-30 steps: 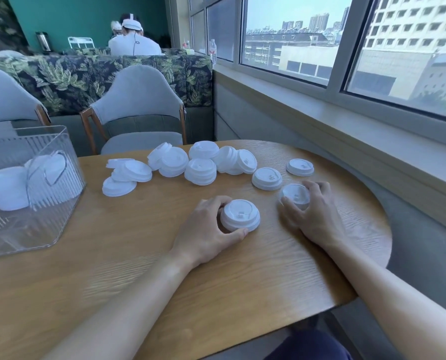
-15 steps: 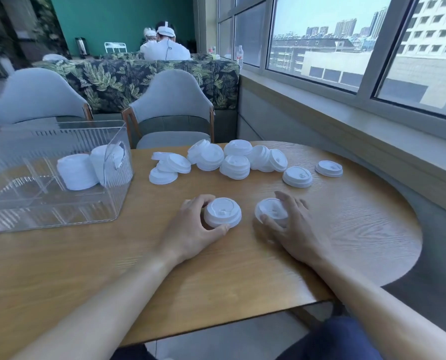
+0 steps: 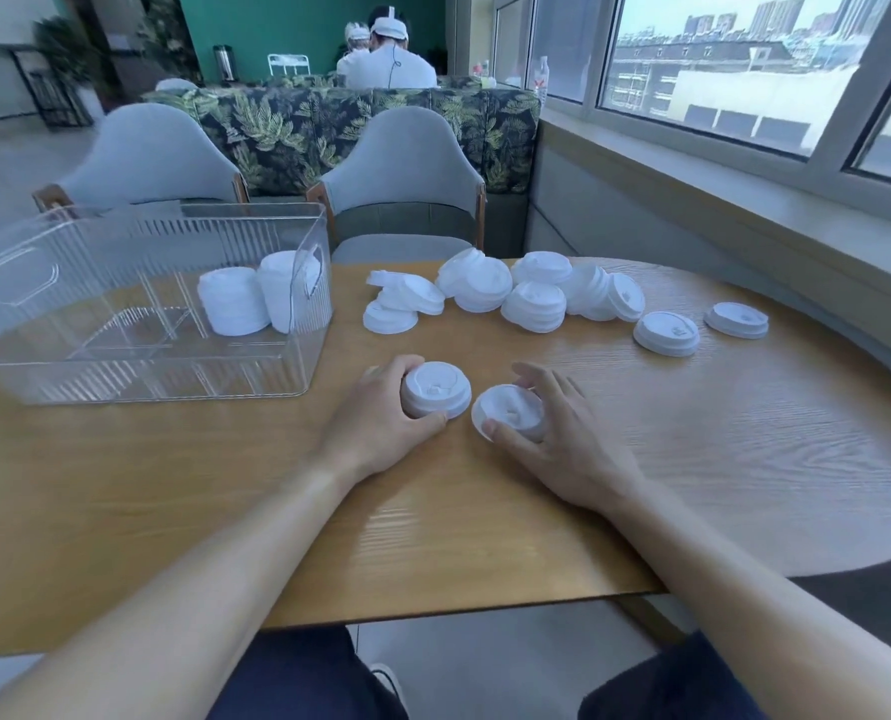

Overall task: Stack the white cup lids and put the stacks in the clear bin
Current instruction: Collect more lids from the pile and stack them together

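Café or canteen seating area: a wooden bench (image 3: pixel 173 491) faced by grey upholstered chairs (image 3: pixel 407 163), a leaf-patterned booth sofa (image 3: pixel 298 122) behind, disposable cup lids (image 3: pixel 531 304), a large window (image 3: pixel 719 59) onto city buildings, and seated staff in white caps (image 3: pixel 389 59).

lids (image 3: pixel 435 389) white | bin (image 3: pixel 137 356) clear, ribbed | table (image 3: pixel 225 485) tan woodgrain

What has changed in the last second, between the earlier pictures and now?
The right hand has brought its lid leftward across the table, tilted it up and now holds it close beside the small stack that the left hand grips. The stack stayed put. The loose lids behind and the clear bin with its two stacks look unchanged.
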Demonstrator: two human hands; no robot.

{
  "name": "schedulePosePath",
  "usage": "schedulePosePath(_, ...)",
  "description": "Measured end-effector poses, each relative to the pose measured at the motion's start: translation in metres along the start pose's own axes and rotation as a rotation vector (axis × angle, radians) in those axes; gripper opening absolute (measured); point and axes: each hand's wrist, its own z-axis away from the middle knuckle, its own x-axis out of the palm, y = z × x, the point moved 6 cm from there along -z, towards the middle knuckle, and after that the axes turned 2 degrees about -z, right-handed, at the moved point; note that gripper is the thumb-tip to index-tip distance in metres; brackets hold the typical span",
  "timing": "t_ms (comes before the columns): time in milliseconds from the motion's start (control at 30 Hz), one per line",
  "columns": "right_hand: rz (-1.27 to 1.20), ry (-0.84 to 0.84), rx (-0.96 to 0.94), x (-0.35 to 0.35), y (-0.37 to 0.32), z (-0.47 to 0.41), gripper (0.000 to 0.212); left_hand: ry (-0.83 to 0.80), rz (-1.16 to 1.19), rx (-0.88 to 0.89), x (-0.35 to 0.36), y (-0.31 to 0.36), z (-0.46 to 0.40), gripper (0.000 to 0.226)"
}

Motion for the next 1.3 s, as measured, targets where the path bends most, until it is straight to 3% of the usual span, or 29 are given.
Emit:
schedulePosePath(333, 0.040, -0.027, -0.007, -0.001, -0.003, 0.004, 0.074, -0.001, -0.053, -0.001, 0.003, 0.006, -0.001, 0.073)
schedulePosePath(500, 0.062, -0.049, 0.007, -0.002, -0.003, 0.006, 0.086, 0.018, -0.038, -0.007, 0.002, 0.003, -0.001, 0.078)
schedulePosePath(1033, 0.031, -0.083, 0.040, -0.003, 0.005, 0.004, 0.091, 0.049, 0.177, 0.010, 0.000, 0.006, 0.001, 0.077)
schedulePosePath(1300, -0.042, -0.101, 0.033, -0.002, 0.003, 0.002, 0.090, -0.011, 0.295, 0.031, 0.009, 0.017, 0.002, 0.084)
